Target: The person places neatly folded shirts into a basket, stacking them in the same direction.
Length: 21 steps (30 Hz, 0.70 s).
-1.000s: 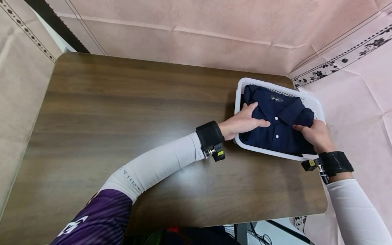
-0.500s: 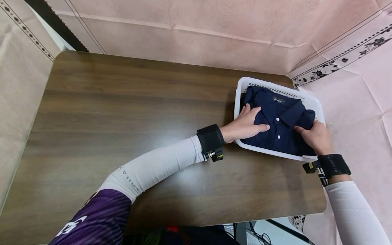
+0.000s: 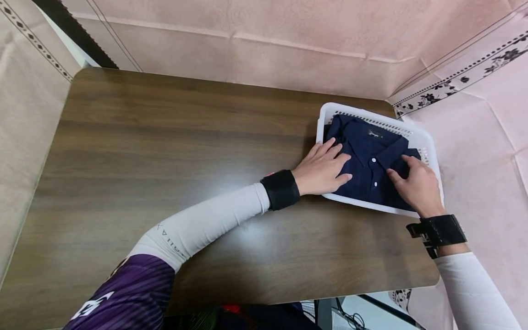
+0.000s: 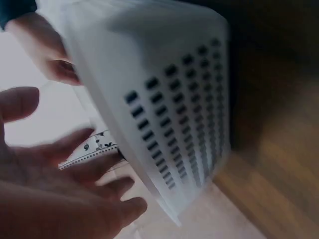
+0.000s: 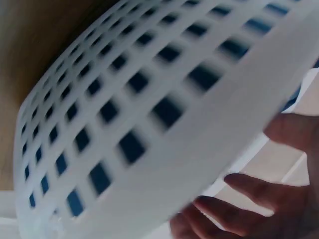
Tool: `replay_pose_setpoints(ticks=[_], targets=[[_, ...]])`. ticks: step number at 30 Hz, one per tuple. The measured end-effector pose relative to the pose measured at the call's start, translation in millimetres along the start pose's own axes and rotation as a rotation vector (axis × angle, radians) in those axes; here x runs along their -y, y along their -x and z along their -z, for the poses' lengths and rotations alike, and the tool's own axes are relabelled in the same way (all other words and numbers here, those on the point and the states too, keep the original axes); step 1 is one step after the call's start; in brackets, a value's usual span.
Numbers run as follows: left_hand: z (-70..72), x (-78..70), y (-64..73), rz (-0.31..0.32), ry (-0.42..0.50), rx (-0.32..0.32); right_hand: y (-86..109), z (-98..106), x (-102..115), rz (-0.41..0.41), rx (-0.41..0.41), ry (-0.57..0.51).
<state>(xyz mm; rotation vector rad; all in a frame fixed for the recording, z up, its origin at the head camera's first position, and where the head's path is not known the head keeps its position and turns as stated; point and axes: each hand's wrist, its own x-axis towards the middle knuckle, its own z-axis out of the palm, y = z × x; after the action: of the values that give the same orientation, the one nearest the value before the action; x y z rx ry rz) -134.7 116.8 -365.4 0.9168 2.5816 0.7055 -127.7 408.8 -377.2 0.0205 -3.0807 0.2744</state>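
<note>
A folded navy shirt with white buttons and a collar lies in a white plastic basket. My left hand is over the basket's left side, palm down, its fingers spread above the shirt's left part. In the left wrist view the fingers are extended and apart from the basket's slotted wall. At the shirt's right side is my right hand, thumb and index finger apart with nothing pinched between them. The right wrist view shows its loosely bent fingers near the basket's rim; whether they touch it I cannot tell.
The basket stands at the far right of a brown wooden table. Pink cloth hangs behind the table and on the right. Cables lie below the table's front edge.
My left hand has turned palm down, spread its fingers and drawn slightly left. My right hand has lifted off the shirt's right edge, its index finger now showing.
</note>
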Motion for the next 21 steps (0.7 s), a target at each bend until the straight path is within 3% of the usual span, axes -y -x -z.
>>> replay_pose_setpoints(ticks=[3,7,15,21], targets=[[-3.8,2.0,1.8,-0.014,-0.137,0.015,0.7,-2,6,0.038,0.096,-0.012],[-7.3,2.9,1.3,-0.031,-0.208,0.039,0.4,-6,11,0.029,0.19,0.002],[-11.5,6.4,0.2,-0.037,-0.243,0.047,-1.8,-13,15,0.02,0.272,0.025],[-12.5,6.2,-2.0,-0.029,-0.221,0.034,-1.3,-11,16,0.02,0.268,0.025]])
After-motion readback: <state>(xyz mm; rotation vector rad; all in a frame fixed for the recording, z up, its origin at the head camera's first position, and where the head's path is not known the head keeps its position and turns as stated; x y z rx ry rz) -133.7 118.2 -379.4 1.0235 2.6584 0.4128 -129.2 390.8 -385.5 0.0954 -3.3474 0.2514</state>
